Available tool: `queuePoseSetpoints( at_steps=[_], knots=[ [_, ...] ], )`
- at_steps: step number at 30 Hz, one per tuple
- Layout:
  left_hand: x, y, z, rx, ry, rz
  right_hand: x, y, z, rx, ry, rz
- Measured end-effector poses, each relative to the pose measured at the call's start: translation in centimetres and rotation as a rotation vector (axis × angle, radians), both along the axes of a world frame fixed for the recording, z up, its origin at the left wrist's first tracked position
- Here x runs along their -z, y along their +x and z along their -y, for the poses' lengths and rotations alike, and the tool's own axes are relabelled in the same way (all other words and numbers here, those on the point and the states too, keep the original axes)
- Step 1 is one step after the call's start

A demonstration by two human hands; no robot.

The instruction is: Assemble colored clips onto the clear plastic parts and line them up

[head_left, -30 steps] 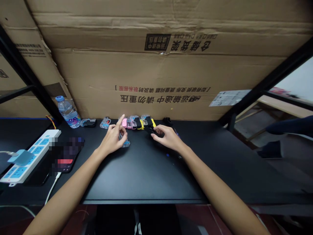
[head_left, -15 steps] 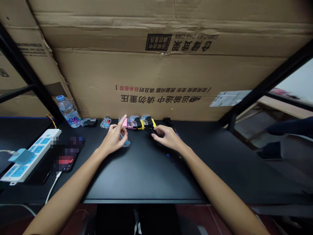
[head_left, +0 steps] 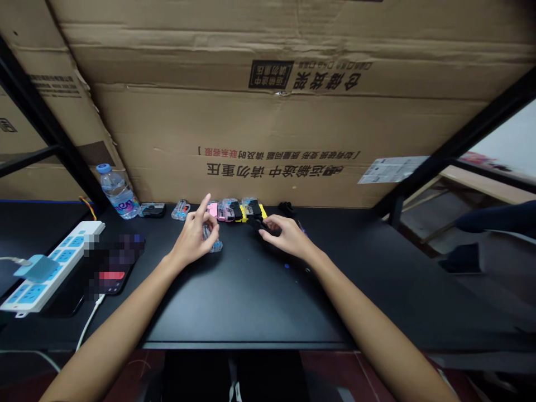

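Both hands (head_left: 196, 237) pinch small parts: clear plastic piece (head_left: 213, 243), black clip (head_left: 256, 223)

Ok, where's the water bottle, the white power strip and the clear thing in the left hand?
clear plastic water bottle (head_left: 118, 195), head view, its body
white power strip (head_left: 52, 267), head view, its top
small clear plastic piece (head_left: 214, 244), head view, its lower edge

black table (head_left: 251, 301) carrying everything | water bottle (head_left: 117, 192) standing at far left edge | power strip (head_left: 50, 265) and phone (head_left: 111, 271) lying along left side | small cartridges (head_left: 234, 209) lining far edge | clear cartridge (head_left: 214, 243) sitting just before them
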State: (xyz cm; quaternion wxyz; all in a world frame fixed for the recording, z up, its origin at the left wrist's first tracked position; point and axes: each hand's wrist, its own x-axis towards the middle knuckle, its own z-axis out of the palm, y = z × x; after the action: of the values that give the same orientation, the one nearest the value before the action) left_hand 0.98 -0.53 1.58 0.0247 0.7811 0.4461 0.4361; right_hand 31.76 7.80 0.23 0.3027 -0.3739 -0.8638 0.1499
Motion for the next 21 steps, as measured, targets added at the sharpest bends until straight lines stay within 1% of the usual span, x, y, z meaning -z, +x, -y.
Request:
queuePoseSetpoints(
  at_steps=[4, 8, 11, 14, 18, 21],
  knots=[
    [0.0, 0.0, -0.1, -0.003, -0.007, -0.012, 0.2, 0.1, -0.1, -0.002, 0.005, 0.008],
    [0.1, -0.2, -0.2, -0.007, 0.03, 0.001, 0.3, 0.5, -0.4, 0.019, 0.011, 0.037],
    [0.0, -0.5, -0.2, -0.034, -0.017, -0.046, 0.1, 1.1, -0.8, 0.09, 0.029, 0.081],
    [-0.1, -0.8, -0.3, -0.091, -0.056, -0.154, -0.5, 2.2, -1.1, 0.17, 0.038, 0.139],
    [-0.1, -1.6, -0.5, -0.221, -0.106, -0.321, -1.7, 3.8, -1.2, 0.223, -0.066, 0.266],
    [0.1, -2.4, -0.7, -0.229, -0.166, -0.383, -2.5, 4.4, -1.0, 0.277, -0.144, 0.355]
  ],
)
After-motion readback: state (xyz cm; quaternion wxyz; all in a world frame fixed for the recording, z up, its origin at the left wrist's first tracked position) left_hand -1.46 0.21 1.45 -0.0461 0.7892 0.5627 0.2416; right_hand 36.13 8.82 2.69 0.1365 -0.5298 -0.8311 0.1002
